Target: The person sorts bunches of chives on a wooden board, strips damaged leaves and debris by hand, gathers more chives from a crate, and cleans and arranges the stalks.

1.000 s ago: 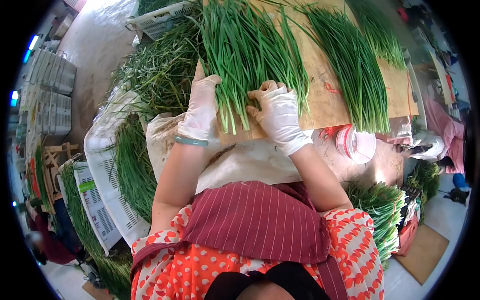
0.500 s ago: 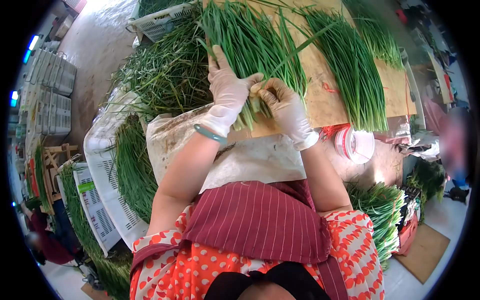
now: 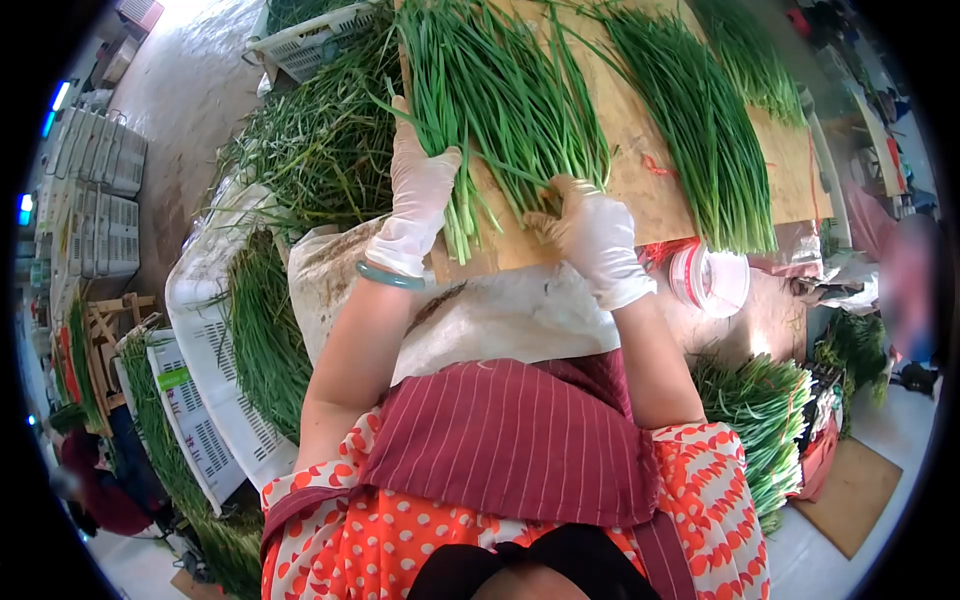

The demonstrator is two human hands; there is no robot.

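Both of my hands wear pale, thin gloves at the near edge of a wooden board (image 3: 500,262). A small bunch of garlic chives (image 3: 460,215) lies in my left hand (image 3: 418,190), thumb across the stems and fingers along the left side. My right hand (image 3: 597,238) is curled at the stem ends of a larger spread of garlic chives (image 3: 545,110); its fingertips are partly hidden. Bare board shows between the two groups of stems. To the right lies another pile of chives (image 3: 690,130), with a red tie (image 3: 655,164) beside it.
Loose, ragged greens (image 3: 310,160) heap left of the board. White crates (image 3: 215,350) holding greens stand at the lower left. A clear tub (image 3: 722,282) sits below the board's right side, above bundled chives (image 3: 755,430). Another person (image 3: 100,480) is at the far left.
My hands have moved apart from where they met over the stems. The left went left with a small bunch, the right slightly right and down. The stems are now split into two groups.
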